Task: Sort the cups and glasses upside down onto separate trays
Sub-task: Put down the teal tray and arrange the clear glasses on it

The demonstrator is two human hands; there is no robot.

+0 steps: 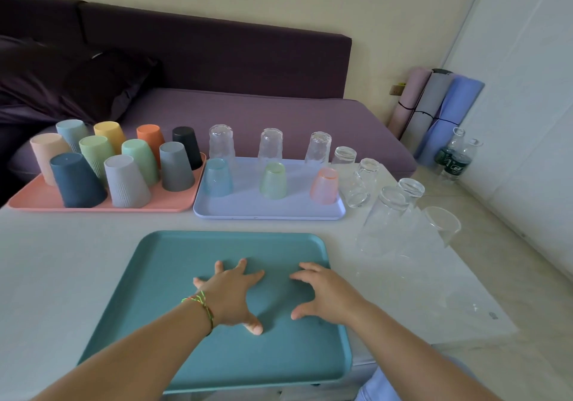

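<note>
Desk before a purple sofa: left grip and right grip rest spread, empty, on the teal tray at the near edge; cups fill the pink tray far-left; clear glasses, seemingly inverted, along the right edge.

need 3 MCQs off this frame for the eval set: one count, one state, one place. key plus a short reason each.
1. How many cups stand on the pink tray?
A. 6
B. 10
C. 14

2. What are the left hand and right hand doing?
A. both rest on the teal tray, holding nothing
B. both grip the pink tray
C. each holds a cup

3. Where are the loose clear glasses?
A. on the pink tray
B. on the teal tray
C. on the table, right of the lavender tray

Key:
1 B: ten opaque cups can be counted there, all upside down.
2 A: the fingers of both hands lie on the bare teal surface.
3 C: they cluster on the tabletop past the lavender tray's right edge.
</note>
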